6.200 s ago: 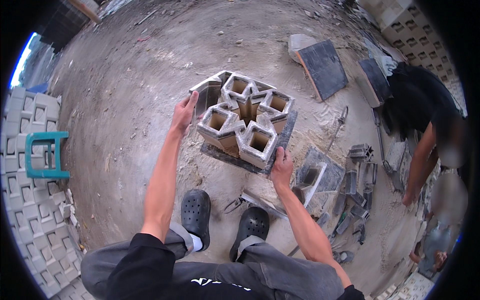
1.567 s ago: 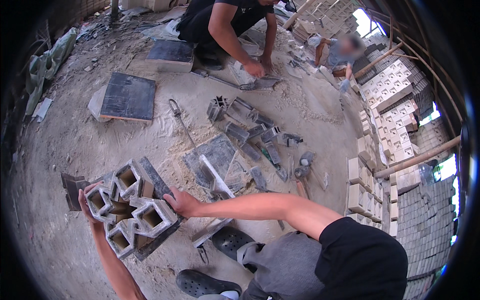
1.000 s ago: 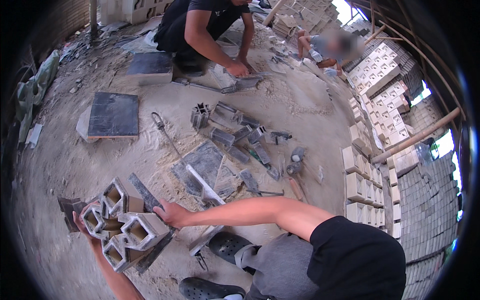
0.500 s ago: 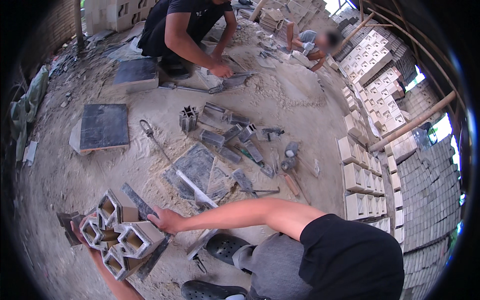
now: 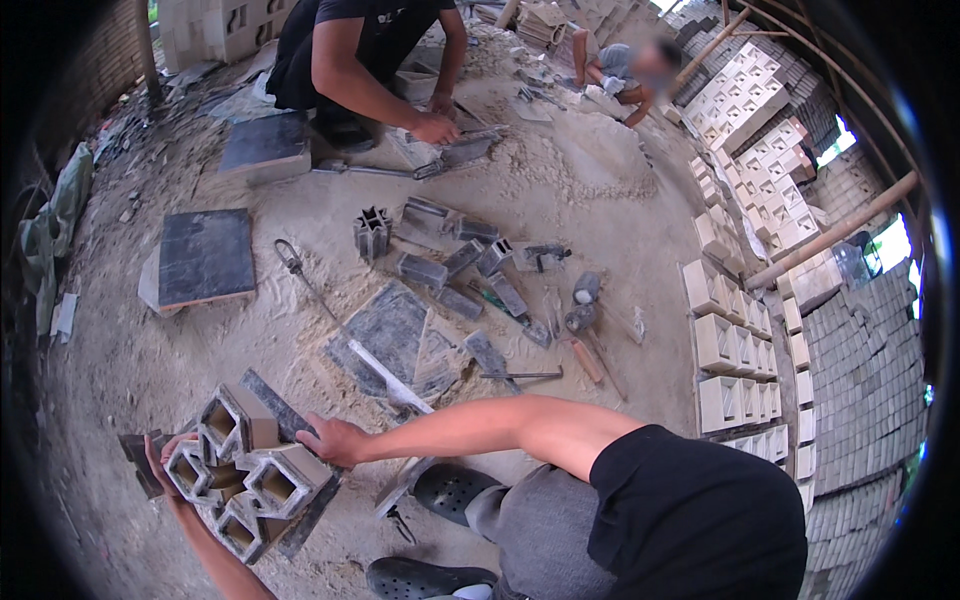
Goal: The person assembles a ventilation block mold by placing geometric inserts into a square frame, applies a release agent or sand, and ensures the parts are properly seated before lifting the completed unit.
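A beige hollow block [image 5: 262,500] with several angular openings and grey rims stands at the lower left, tilted in this view. My left hand [image 5: 166,466] lies along its outer left side, thumb at the rim, beside a dark panel [image 5: 138,462]. On the other side, my right hand [image 5: 338,441] grips the edge of a long dark plate [image 5: 275,404] that lies against the block. The palm sides of both hands are hidden.
Metal mould pieces [image 5: 422,270], a trowel [image 5: 537,331] and a long rod [image 5: 375,368] lie ahead. A dark square board [image 5: 207,257] sits at left. One co-worker [image 5: 365,70] crouches ahead, another [image 5: 620,75] farther off. Pale blocks [image 5: 735,345] line the right.
My left hand's fingers have shifted slightly up along the block's side. The block has barely moved, and my right hand stays on the plate. The view has turned slightly.
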Tool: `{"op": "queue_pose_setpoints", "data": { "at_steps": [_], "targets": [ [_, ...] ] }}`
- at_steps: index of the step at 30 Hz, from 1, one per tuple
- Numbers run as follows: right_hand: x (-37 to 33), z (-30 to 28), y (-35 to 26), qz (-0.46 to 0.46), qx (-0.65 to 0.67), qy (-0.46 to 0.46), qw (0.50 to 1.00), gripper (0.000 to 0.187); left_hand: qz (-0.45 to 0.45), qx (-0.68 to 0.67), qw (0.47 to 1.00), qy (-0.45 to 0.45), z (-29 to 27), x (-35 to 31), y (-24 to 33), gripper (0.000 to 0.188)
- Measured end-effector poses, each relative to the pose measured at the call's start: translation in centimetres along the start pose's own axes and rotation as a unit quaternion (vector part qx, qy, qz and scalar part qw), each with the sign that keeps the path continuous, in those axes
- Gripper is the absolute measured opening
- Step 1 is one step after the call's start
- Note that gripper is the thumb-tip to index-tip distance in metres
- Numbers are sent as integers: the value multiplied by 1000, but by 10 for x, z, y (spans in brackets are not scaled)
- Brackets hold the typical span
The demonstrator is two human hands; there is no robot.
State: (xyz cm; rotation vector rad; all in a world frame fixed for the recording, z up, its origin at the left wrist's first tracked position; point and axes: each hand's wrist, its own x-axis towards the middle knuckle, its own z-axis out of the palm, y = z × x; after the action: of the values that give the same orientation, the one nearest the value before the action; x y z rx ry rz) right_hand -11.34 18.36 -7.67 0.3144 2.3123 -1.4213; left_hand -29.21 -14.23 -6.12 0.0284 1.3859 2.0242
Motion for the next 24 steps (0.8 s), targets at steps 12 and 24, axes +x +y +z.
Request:
{"op": "queue_pose_setpoints", "data": {
  "at_steps": [12, 24],
  "targets": [
    [-3, -4, -1, 1, 4, -10, 1000, 52, 97, 132, 985, 62, -1, -18, 25, 68],
    [0, 0, 5, -18, 32, 14, 999, 49, 195, 749, 588, 236, 202, -79, 11, 44]
  ]
}}
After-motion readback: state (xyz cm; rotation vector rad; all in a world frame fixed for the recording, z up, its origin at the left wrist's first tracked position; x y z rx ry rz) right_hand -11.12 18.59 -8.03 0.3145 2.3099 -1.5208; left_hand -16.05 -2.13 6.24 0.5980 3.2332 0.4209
